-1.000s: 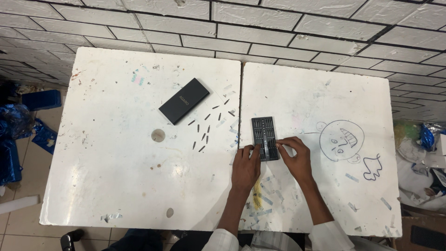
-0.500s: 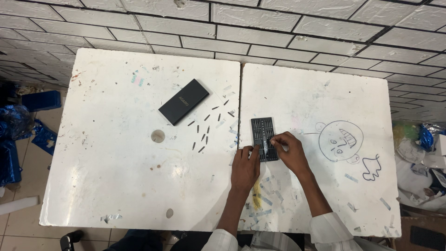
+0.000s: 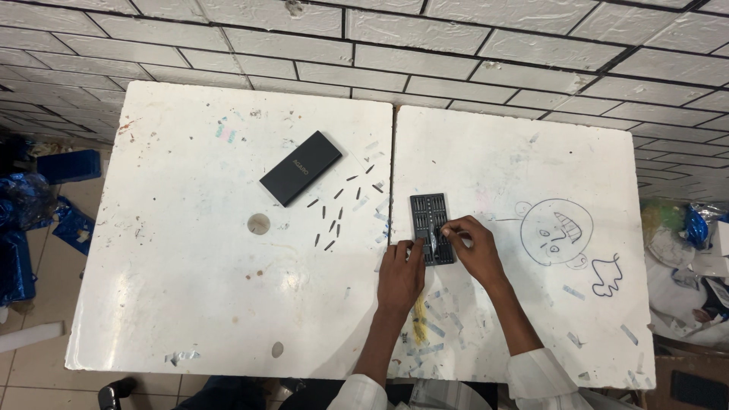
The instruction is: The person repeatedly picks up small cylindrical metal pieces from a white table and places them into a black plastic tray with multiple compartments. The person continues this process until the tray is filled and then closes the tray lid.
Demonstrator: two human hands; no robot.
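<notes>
The right hand (image 3: 472,250) has shifted left over the black tray (image 3: 431,228) near the seam of the white table (image 3: 190,288) — fingers pinched on a small bit. Left hand (image 3: 401,275) steadies the tray's edge, fingers curled. Bits look light, stiff, slippery — best pinched at mid-shaft.

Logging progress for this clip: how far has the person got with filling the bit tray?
Done: cannot tell how many slots of the black tray are filled. In hand: the left hand steadies the tray's lower edge while the right hand sets a small bit over it. Left: about ten loose bits lie scattered beside the black case.
</notes>
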